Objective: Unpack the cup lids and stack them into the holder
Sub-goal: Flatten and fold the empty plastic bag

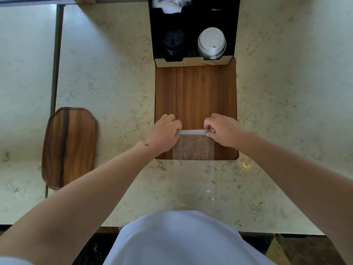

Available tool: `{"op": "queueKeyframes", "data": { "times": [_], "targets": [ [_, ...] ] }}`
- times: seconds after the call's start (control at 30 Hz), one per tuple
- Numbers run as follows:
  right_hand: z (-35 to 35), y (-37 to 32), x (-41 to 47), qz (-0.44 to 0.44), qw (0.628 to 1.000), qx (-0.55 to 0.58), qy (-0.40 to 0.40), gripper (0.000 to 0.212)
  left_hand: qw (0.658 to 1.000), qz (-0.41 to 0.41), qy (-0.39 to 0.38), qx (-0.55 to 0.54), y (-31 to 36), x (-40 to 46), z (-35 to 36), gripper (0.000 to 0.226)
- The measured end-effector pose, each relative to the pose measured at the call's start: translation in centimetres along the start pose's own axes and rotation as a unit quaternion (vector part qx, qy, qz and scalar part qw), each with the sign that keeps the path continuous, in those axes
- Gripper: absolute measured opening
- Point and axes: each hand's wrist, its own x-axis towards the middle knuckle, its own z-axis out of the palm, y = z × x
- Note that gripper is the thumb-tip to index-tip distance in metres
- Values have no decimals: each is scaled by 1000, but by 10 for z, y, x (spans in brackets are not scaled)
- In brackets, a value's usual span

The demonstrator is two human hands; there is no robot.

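Your left hand [164, 131] and right hand [222, 130] each pinch one end of the folded top edge of a clear, empty-looking plastic bag [193, 147], stretched taut between them over the near end of a square brown wooden board [194, 92] on the pale marble counter [107, 83]. At the board's far edge stands the black two-slot lid holder [193, 58], with a stack of white plastic cup lids [211, 44] in its right slot and black lids [172, 43] in its left. Unpacking seems done or nearly so; next probably calls for setting the bag aside.
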Motion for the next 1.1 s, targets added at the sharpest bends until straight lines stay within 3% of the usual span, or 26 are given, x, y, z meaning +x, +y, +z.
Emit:
{"op": "queueKeyframes", "data": {
  "times": [0.2, 0.4, 0.63, 0.87, 0.97, 1.1],
  "targets": [
    [-2, -10, -14, -25, 995, -78, 60, 24, 988, 100, 67, 99, 2, -10, 4, 9],
    [7, -21, -25, -13, 994, -102, 45, 16, 991, 85, 65, 86, 1, -20, 8, 12],
    [14, -22, -44, -13, 985, -156, 70, 39, 992, 76, 49, 82, -5, -32, 1, 32],
    [15, -29, -44, 33, 998, 6, 52, 21, 992, 92, 38, 76, 5, -36, 0, 24],
    [18, -25, -39, 34, 998, 22, 38, 22, 990, 122, 25, 68, 8, -37, 2, 27],
    [23, -19, -34, 33, 998, 27, 38, 20, 994, 95, 16, 56, 7, -33, 5, 24]
  ]
}}
